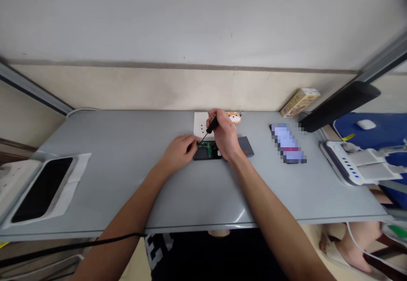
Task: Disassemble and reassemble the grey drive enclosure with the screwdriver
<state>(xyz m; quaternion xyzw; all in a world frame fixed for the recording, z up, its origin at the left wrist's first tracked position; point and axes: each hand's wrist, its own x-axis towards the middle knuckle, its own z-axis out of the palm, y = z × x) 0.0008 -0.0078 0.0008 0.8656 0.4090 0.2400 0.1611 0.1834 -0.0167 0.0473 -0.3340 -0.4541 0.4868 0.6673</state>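
Now — right hand [225, 136] holds screwdriver [212, 125] on circuit board [206, 148].

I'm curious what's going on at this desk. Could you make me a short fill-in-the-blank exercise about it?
The right hand grips a small screwdriver with a ____ handle.
Its tip points down at a ____ circuit board.
The left hand is at the edge of that board, and both hands are over a ____ tabletop.

Missing words: black; green; grey.
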